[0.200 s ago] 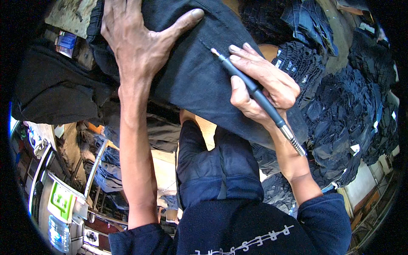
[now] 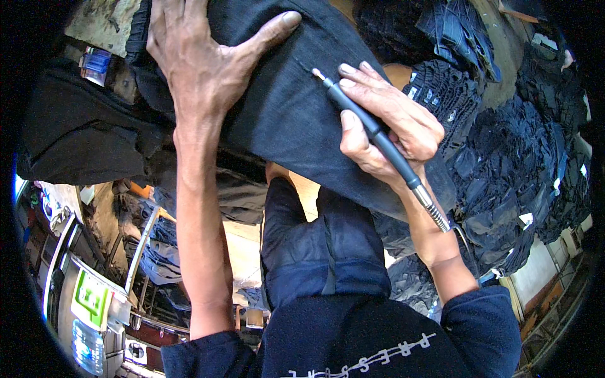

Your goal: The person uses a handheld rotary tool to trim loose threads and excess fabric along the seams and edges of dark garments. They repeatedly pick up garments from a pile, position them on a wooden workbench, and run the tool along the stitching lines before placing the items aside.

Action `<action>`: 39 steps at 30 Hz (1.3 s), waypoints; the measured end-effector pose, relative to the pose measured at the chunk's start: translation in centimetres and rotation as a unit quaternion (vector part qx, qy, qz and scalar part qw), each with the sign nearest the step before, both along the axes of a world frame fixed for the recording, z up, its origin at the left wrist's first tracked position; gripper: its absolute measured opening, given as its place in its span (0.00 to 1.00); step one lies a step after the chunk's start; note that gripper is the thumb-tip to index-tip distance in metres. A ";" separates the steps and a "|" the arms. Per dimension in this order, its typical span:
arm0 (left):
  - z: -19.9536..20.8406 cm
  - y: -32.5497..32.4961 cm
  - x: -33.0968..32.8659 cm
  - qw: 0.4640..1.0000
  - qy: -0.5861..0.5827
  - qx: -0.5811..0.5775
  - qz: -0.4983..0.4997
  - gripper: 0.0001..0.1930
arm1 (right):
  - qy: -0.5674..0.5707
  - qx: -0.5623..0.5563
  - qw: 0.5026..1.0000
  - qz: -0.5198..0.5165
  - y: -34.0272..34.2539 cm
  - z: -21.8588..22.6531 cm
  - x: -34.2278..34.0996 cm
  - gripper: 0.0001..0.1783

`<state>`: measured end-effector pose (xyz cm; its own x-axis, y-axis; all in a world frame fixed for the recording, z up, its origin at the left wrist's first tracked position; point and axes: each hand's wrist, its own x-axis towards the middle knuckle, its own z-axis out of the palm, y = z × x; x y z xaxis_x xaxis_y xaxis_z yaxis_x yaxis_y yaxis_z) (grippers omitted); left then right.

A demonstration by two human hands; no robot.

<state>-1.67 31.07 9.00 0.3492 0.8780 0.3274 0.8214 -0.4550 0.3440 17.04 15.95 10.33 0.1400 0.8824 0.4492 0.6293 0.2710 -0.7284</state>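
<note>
A dark denim garment (image 2: 271, 120), likely a trouser leg, lies stretched out in front of me. My left hand (image 2: 201, 69) rests flat on its left part, thumb spread to the right; the fingertips run out of the top edge. In my right hand (image 2: 391, 120) is a slim dark rotary tool handpiece (image 2: 372, 128), gripped like a pen. It has a metal spring sleeve at its rear end and a small pale tip. That tip is at the cloth by a short dark worn line; whether it touches, I cannot tell.
Large heaps of dark garments (image 2: 504, 170) lie to the right, with folded blue jeans (image 2: 457, 38) at the far right. More dark cloth (image 2: 88, 132) drapes on the left. A blue-and-clear small box (image 2: 96, 65) sits far left, and a clear water bottle (image 2: 88, 346) stands lower left.
The handpiece and my right hand have shifted very slightly, its tip edging up the cloth. A thin cord shows behind the rear end now. My left hand stays nearly in place.
</note>
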 end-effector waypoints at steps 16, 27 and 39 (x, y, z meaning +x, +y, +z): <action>-0.6 0.7 0.0 1.000 0.011 0.003 -0.001 0.41 | 0.031 -0.036 0.998 -0.040 -0.1 -0.4 0.4 0.18; 4.1 6.5 -0.7 0.994 0.052 -0.066 -0.064 0.17 | 0.014 -0.148 0.988 -0.044 -12.7 3.0 4.1 0.21; -1.1 -5.8 -0.9 0.992 0.025 0.028 -0.118 0.37 | 0.010 -0.118 0.981 -0.151 -13.0 1.1 2.6 0.23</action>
